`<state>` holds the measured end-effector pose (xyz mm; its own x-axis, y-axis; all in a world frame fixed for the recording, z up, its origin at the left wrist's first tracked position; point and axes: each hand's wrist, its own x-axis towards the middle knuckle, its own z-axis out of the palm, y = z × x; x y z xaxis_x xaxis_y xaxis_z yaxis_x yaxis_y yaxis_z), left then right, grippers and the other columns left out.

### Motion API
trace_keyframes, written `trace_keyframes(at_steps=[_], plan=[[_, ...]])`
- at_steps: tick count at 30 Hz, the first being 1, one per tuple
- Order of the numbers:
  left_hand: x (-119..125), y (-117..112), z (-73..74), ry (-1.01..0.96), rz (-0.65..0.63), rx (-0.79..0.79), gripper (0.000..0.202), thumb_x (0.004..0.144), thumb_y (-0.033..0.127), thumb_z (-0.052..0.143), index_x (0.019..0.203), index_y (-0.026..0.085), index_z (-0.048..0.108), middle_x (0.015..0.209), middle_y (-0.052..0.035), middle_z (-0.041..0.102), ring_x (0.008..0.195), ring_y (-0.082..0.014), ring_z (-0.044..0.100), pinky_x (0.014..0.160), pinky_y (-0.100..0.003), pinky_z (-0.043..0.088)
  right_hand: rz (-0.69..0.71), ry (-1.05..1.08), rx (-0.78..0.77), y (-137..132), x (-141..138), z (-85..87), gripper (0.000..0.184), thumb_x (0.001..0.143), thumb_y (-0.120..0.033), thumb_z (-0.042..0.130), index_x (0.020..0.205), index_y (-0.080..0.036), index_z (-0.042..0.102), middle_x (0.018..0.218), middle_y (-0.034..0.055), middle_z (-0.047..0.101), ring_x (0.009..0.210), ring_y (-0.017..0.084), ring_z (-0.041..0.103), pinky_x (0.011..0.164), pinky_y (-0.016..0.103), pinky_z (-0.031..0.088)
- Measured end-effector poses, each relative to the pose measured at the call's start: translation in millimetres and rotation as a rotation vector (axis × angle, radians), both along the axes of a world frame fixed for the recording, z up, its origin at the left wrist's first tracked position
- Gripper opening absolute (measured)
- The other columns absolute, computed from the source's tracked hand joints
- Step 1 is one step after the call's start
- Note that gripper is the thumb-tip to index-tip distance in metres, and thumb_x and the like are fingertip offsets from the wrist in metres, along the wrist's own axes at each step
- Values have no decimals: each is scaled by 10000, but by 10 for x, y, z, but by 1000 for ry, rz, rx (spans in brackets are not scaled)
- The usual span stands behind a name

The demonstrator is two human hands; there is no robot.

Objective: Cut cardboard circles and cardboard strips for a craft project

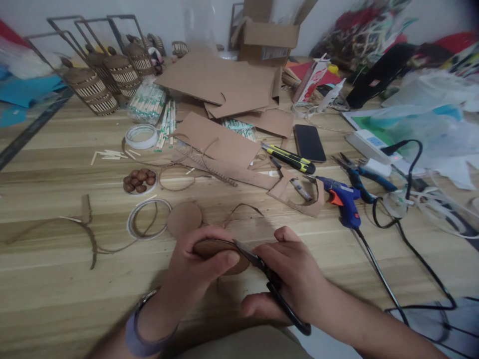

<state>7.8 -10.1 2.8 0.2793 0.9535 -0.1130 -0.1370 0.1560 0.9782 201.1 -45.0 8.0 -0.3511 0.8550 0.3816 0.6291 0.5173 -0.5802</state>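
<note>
Cardboard disc (238, 265) meeting the scissors (268, 272) above the table (48, 294).
Left hand (192, 262) pinches it between thumb and fingers; right hand (294, 271) curls round the handles. Small snips, turning the disc, thumb clear, should keep the rim smooth.

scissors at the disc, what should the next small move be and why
Probably one small snip along the rim of the disc: the right hand holds the scissors with a blade at that rim, and the left hand grips the disc between thumb and fingers, which should steady it.
</note>
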Motion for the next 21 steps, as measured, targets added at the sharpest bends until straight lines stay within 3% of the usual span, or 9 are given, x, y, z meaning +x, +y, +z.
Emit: trace_keyframes(at_steps=[8, 21], plan=[[-8, 15, -33, -47, 2, -23, 164, 730, 340, 863, 791, 210, 785, 728, -12, 738, 663, -158, 649, 604, -230, 528, -6, -25, -77, 46, -5, 14, 769, 797, -951, 325, 700, -213, 518, 576, -47, 513, 498, 113, 402, 662, 336, 231], [31, -3, -38, 5, 21, -32, 162, 719, 341, 860, 772, 216, 772, 734, -12, 733, 676, -165, 648, 621, -240, 527, -29, -60, -55, 33, 9, -8, 773, 827, -934, 284, 691, -213, 528, 554, -50, 492, 486, 112, 389, 677, 347, 231]])
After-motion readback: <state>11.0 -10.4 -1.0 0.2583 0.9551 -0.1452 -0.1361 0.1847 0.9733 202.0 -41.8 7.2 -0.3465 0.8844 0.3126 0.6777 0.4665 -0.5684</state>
